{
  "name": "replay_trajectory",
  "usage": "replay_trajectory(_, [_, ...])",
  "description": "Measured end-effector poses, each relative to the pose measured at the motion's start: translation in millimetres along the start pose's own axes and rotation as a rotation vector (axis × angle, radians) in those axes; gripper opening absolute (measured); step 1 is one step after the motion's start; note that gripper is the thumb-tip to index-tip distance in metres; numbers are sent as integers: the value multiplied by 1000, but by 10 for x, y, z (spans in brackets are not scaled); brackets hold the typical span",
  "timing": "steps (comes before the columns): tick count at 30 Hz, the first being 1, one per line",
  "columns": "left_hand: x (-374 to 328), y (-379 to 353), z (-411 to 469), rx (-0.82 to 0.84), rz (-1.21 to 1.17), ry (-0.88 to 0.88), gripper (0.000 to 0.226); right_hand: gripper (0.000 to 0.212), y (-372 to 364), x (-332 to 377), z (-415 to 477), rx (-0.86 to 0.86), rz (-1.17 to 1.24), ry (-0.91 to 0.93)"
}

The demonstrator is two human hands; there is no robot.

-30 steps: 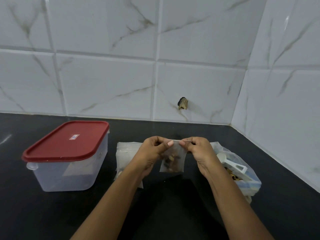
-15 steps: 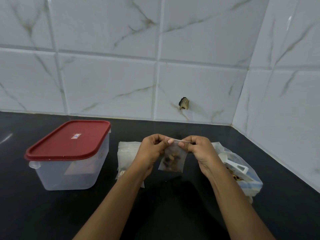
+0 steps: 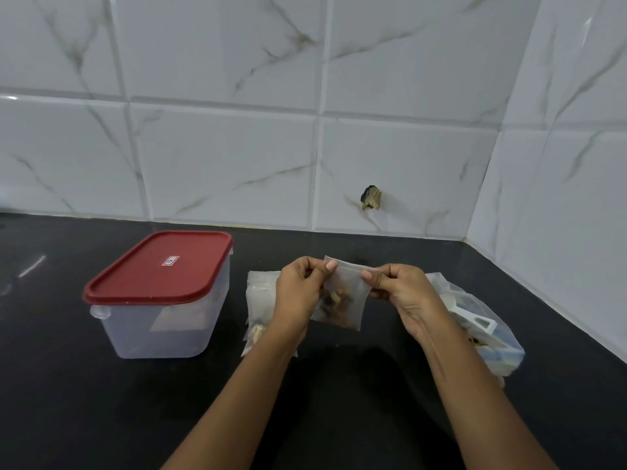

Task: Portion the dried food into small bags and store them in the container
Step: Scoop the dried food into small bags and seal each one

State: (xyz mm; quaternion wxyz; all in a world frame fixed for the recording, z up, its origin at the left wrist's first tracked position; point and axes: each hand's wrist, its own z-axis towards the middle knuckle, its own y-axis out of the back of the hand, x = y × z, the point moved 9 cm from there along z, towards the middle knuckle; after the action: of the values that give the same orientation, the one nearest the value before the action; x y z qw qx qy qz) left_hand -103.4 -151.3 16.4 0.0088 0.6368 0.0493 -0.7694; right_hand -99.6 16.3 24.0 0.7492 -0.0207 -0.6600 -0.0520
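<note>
The small bag [image 3: 351,293] hangs in the air just above the black desk [image 3: 68,401], held up between the person's two hands at its top edge. It is thin, frosted plastic, flat and floppy, with a little clump of brown dried food [image 3: 334,301] sagging in its lower half. The left hand [image 3: 298,293] pinches the top strip between thumb and forefinger near one corner, and the right hand [image 3: 405,293] pinches the other corner the same way, so the mouth is pulled taut between them. I'd judge it nearly weightless and easy to crumple. The film looks slick, so the firm place to take it is that stiffer top strip, not the soft belly where the pieces could be crushed. From here I cannot tell whether the seal is already closed.

To the left stands the container [image 3: 159,330], a clear, rigid plastic box with rounded corners and a smooth red lid [image 3: 159,266] sitting on it. It would have to be opened before anything goes in. Just behind the left hand lies a small pile of similar bags [image 3: 259,293], at least one with brown bits showing. Beside the right wrist slumps a larger crinkled plastic bag [image 3: 498,334] with a white scoop [image 3: 475,322] resting in its mouth. Glossy marbled tiles [image 3: 237,164] back the corner.
</note>
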Motion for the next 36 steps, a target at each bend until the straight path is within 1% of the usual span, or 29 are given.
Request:
replay_trajectory(3, [-38,65,-120,-46,-25,9,17,7,-63,51,-97,-6,53,29])
replay_trajectory(5, [-35,133,-210,-92,-32,22,13,5,-127,103,-160,-6,123,59])
replay_trajectory(7, [-42,257,-298,-162,-17,-1,11,7,-240,90,-220,26,246,39])
replay_trajectory(9, [-88,427,-413,-244,28,-48,11,9,-403,32,-301,85,317,-15])
replay_trajectory(12, [-136,695,-600,-374,123,-105,10,11,-654,-66,-420,155,279,-69])
replay_trajectory(14, [-91,828,-685,-451,177,-89,7,8,-790,-139,-457,150,220,-93])
replay_trajectory(16, [-28,923,-713,-506,268,-51,15,8,-908,-221,-472,103,145,-104])
replay_trajectory(18, [22,943,-690,-507,347,-22,23,8,-991,-328,-465,50,84,-111])
replay_trajectory(21, [104,923,-632,-483,397,10,27,10,-1080,-474,-432,9,82,-146])
replay_trajectory(25, [237,877,-571,-394,400,91,28,10,-1180,-552,-398,-16,98,-181])
replay_trajectory(28, [245,823,-543,-320,367,111,30,10,-1227,-574,-391,-43,76,-188])
replay_trajectory(33, [235,808,-464,-291,352,110,33,10,-1247,-548,-343,-72,84,-193])
replay_trajectory(36, [235,797,-445,-293,372,105,40,12,-1233,-535,-335,-73,61,-189])
